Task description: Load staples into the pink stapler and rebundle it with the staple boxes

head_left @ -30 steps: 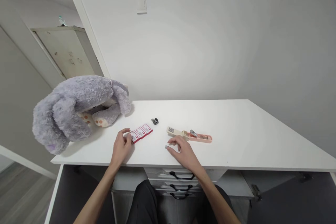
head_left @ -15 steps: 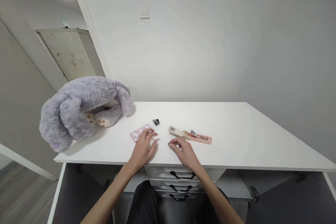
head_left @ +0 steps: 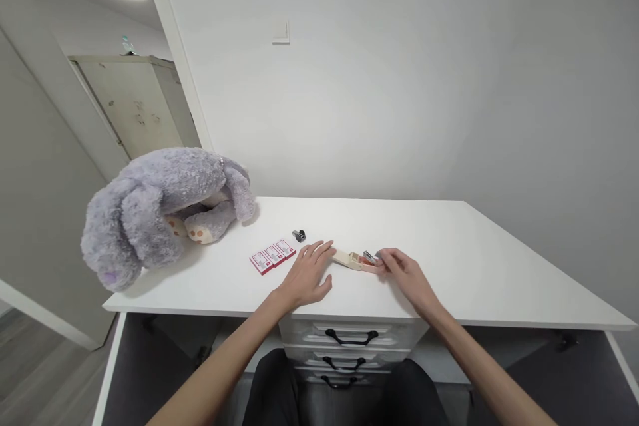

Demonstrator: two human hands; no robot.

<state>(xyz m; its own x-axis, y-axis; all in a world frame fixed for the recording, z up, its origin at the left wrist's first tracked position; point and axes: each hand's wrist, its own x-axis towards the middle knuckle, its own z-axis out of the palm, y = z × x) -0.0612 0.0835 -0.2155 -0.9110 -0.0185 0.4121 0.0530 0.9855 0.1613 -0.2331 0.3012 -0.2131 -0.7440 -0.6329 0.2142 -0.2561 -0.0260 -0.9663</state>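
Observation:
A long hinged cream-and-pink case (head_left: 344,257) lies unfolded on the white tabletop. Its cream half points left and its pink half right, with a silver metal piece (head_left: 369,257) sticking up from the pink part. My left hand (head_left: 310,274) rests palm down with fingers stretched, their tips at the cream end. At the pink half, my right hand (head_left: 403,271) has its thumb and fingertips pinched together, covering its far end. Whatever sits in that pinch is hidden. Left of my left hand lie three small red-and-white boxes (head_left: 273,255) in a slanted row.
A small black-and-metal item (head_left: 299,235) lies behind the boxes. A large lavender plush toy (head_left: 164,206) slumps at the left of the tabletop (head_left: 479,266). Drawers with black handles (head_left: 351,337) are below the front edge, with open cabinet doors either side.
My right hand, earlier pinching a small dark strip in front of the case, has moved right to the pink half. My left hand has moved from the boxes to the cream end.

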